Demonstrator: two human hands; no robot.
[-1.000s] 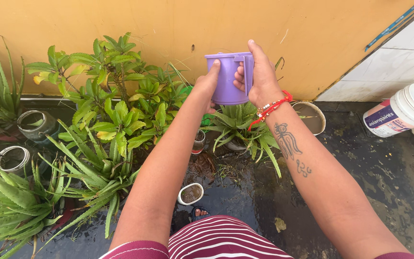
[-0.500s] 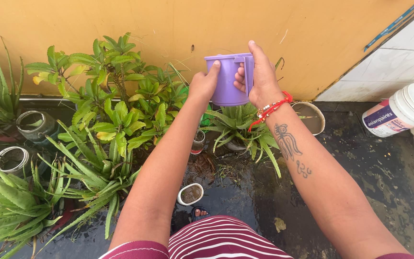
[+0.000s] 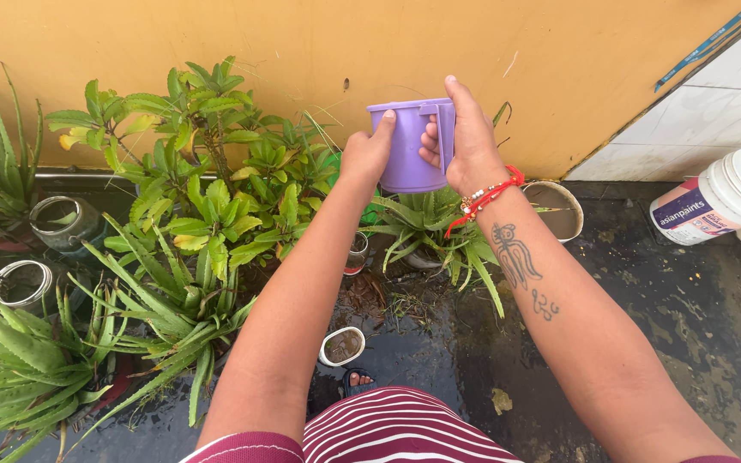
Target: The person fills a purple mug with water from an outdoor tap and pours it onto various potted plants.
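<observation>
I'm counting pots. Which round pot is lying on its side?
The white bucket at the far right, beside the tiled wall, lies tipped over; the small cup and jars stand upright.

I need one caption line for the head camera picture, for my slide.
Both hands hold a purple mug above potted plants by a yellow wall: right hand on the handle, left hand on its side.
</observation>
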